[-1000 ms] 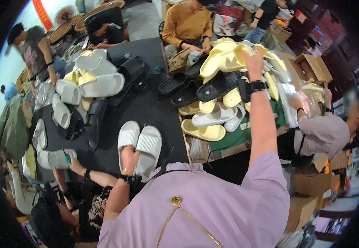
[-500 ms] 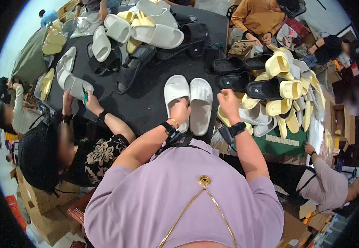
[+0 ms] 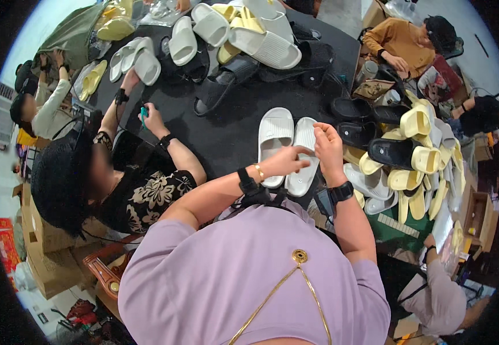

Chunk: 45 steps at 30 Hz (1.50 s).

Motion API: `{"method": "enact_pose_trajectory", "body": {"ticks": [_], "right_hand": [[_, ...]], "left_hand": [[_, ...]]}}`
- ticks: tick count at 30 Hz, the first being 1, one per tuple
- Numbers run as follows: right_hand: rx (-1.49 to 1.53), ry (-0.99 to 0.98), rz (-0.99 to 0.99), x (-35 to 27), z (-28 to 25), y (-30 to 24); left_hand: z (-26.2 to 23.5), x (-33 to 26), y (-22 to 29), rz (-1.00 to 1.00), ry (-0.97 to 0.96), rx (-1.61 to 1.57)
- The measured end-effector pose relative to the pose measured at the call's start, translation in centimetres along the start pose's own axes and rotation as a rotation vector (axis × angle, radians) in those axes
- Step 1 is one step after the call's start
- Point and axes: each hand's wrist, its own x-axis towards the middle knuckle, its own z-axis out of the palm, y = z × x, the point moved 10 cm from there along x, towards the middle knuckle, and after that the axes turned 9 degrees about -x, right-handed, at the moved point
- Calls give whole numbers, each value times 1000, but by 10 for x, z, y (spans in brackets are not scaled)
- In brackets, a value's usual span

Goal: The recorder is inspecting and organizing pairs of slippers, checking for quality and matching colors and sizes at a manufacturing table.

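A pair of white slide slippers lies side by side in front of me, the left slipper (image 3: pixel 276 129) flat and the right slipper (image 3: pixel 302 183) slightly askew against it. My left hand (image 3: pixel 287 161) reaches across the right slipper with its fingers stretched out and apart, holding nothing I can see. Beside that slipper's strap is my right hand (image 3: pixel 330 150), raised with thumb and fingertips pressed together. Whatever the pinch may hold is too small to make out.
Black slippers (image 3: pixel 226 83) and white slippers (image 3: pixel 265 47) lie at the far side. A heap of yellow and black slippers (image 3: pixel 404 158) rises on the right. To my left, a co-worker's hand (image 3: pixel 153 119) holds a green-handled tool (image 3: pixel 143 117); the other touches white slippers (image 3: pixel 147 66).
My left hand has come off the left slipper and moved right, over the other one. My right hand is nearer to it. The co-worker at left has put white slippers down farther off.
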Motion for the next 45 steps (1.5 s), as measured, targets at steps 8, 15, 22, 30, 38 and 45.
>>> {"method": "enact_pose_trajectory", "body": {"ticks": [8,15,22,30,38,45], "right_hand": [[-248,67,-382,-13,-1,-50],[-877,-140,-619,-58,21,-76],[-991,-119,-633,-66,13,-47],[-959,164,-559,-56,-57,-48],[-1053,-112,-523,-63,-29,21],[-1095,-373,-331,-69,-6,95]], "left_hand": [[20,4,10,18,-73,-197],[-22,1,19,84,68,292],[-9,-6,36,254,46,478],[-66,-41,71,335,369,668],[-21,-76,46,580,186,866],[0,-85,-3,489,-2,900]]}}
